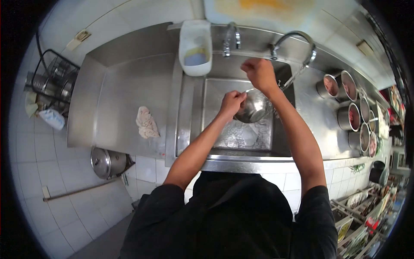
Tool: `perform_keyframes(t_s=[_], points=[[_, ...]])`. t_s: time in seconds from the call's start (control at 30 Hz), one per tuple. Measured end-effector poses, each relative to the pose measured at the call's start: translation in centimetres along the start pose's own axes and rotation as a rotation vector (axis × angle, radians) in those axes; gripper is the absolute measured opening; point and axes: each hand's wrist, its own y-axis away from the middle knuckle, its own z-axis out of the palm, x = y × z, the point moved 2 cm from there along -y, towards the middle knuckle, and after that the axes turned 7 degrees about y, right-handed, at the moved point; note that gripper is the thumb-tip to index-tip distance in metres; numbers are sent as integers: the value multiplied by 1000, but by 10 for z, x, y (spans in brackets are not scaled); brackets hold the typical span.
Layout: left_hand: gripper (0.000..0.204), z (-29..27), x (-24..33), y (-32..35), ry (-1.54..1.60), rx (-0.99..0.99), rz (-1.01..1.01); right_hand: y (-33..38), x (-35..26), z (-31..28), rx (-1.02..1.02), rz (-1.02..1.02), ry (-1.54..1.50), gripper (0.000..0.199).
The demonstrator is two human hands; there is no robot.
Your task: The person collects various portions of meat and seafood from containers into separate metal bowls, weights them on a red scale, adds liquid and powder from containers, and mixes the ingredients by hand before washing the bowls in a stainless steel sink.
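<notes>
A shiny metal bowl [255,108] is tilted over the steel sink [215,129]. My left hand [233,103] grips its rim from the left side. Beyond the bowl, toward the sink's back edge, my right hand [261,74] is raised with its fingers curled inward. Whether anything is in those fingers is hidden. Water runs from the curved faucet [312,54] on the right and passes behind my right wrist, with splashes beside the bowl. The sink floor is wet.
A second faucet [232,39] and a white plastic container [195,52] stand at the back. A crumpled cloth [146,123] lies on the left counter. Several metal pots [349,116] with food inside crowd the right counter. A lidded pot [103,163] is low at the left.
</notes>
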Motion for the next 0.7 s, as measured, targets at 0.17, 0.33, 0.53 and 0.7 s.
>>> perform_keyframes(t_s=[0.17, 0.33, 0.53, 0.7], points=[[26, -42, -22, 48, 277, 199, -72, -91, -57, 96, -147, -262, 44, 25], [24, -78, -25, 84, 516, 340, -26, -136, -57, 201, -505, -314, 520, 37], [23, -102, -4, 97, 321, 358, 13, -153, -31, 218, -481, -108, 486, 43], [32, -123, 0, 76, -105, 479, 204, -84, -69, 105, -126, -17, 26, 45]])
